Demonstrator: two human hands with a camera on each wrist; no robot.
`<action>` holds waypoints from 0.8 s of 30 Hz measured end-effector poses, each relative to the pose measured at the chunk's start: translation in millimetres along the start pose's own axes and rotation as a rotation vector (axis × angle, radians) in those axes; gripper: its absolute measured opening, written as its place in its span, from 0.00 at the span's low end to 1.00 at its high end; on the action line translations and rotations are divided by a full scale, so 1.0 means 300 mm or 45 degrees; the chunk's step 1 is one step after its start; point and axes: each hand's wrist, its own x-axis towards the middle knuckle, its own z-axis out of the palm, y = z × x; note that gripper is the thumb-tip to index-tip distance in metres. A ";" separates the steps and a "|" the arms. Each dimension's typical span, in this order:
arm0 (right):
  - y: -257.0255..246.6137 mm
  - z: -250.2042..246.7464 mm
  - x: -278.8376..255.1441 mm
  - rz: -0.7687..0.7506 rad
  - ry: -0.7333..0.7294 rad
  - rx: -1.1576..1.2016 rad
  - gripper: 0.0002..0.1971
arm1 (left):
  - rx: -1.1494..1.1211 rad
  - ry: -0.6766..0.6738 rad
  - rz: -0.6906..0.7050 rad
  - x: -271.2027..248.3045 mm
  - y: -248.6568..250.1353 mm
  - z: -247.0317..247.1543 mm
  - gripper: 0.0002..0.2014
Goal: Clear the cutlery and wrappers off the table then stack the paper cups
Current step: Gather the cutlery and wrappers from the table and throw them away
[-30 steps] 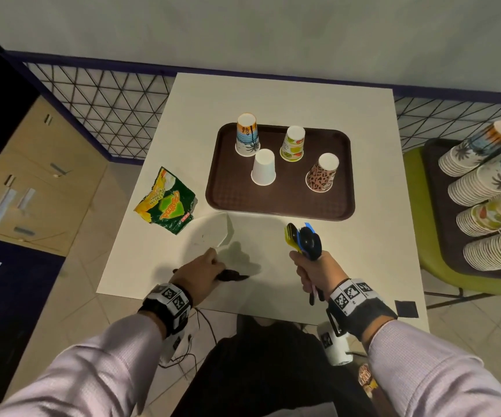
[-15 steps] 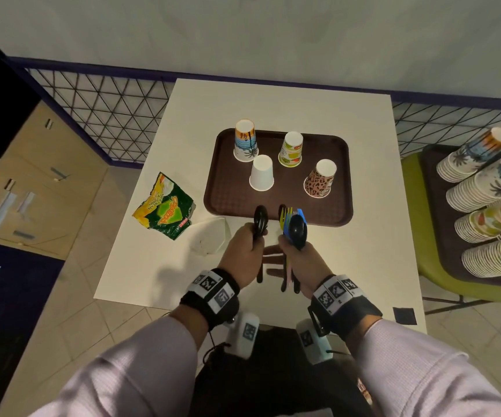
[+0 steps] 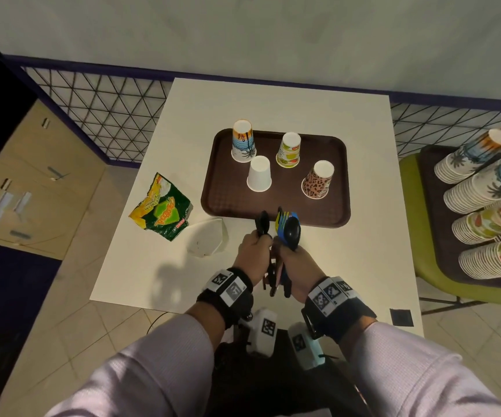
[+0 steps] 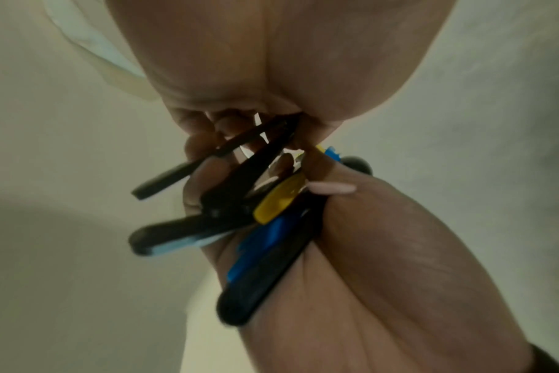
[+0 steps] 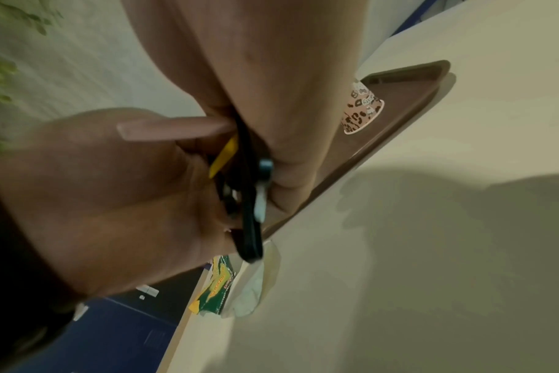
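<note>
Left hand (image 3: pixel 253 251) fingers curled round black plastic cutlery (image 3: pixel 262 222), right hand (image 3: pixel 296 264) fist gripping the blue/yellow/black plastic cutlery bundle (image 3: pixel 288 225). Hands touch above the white table (image 3: pixel 363 236) near edge; handles upright, roughly parallel, so bundling looks next. Green-yellow snack wrapper (image 3: pixel 162 206) lies well left, nearer left hand.

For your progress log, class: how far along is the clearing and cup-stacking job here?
Done: no cutlery lies loose on the table. In hand: the left hand grips black cutlery, the right hand a coloured cutlery bundle. Left: the green wrapper and white wrapper lie on the table, and four cups stand apart, upside down, on the tray.
</note>
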 end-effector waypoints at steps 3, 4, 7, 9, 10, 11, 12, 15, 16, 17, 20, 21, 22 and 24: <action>0.003 -0.004 0.001 0.008 -0.016 -0.042 0.11 | -0.026 0.068 -0.038 0.008 -0.009 0.017 0.19; -0.002 -0.002 -0.007 0.004 -0.024 -0.083 0.11 | -0.042 0.085 -0.046 0.024 -0.026 0.025 0.22; -0.026 0.006 -0.031 -0.054 -0.069 -0.198 0.13 | -0.001 0.105 -0.041 0.003 0.003 0.043 0.23; -0.040 0.010 -0.043 -0.119 -0.105 -0.217 0.16 | 0.076 0.121 -0.038 -0.001 0.017 0.045 0.21; -0.040 0.008 -0.044 -0.139 -0.113 -0.236 0.16 | 0.098 0.119 -0.045 0.014 0.005 0.049 0.22; -0.038 0.005 -0.040 -0.137 -0.097 -0.273 0.14 | 0.107 0.095 -0.055 0.022 -0.003 0.050 0.25; -0.030 0.005 -0.031 -0.129 -0.061 -0.305 0.11 | 0.102 0.061 -0.079 0.056 -0.039 0.054 0.31; 0.005 -0.005 -0.005 -0.073 0.004 -0.345 0.10 | 0.083 -0.035 -0.115 0.099 -0.078 0.041 0.36; 0.006 -0.009 -0.004 -0.048 0.008 -0.315 0.09 | 0.093 -0.057 -0.102 0.057 -0.031 0.030 0.33; 0.008 -0.015 -0.001 -0.035 0.002 -0.267 0.09 | 0.102 -0.076 -0.058 0.022 0.009 0.019 0.29; 0.013 -0.036 0.008 -0.018 -0.067 -0.162 0.08 | 0.054 -0.045 0.042 0.029 0.019 -0.004 0.22; 0.013 -0.040 0.009 -0.017 -0.107 -0.160 0.08 | -0.001 -0.015 0.065 0.038 0.016 -0.013 0.25; 0.015 -0.042 0.011 -0.010 -0.141 -0.173 0.07 | -0.046 0.006 0.079 0.046 0.016 -0.021 0.29; 0.011 -0.040 0.010 -0.001 -0.177 -0.213 0.08 | -0.059 0.022 0.153 0.060 0.021 -0.036 0.38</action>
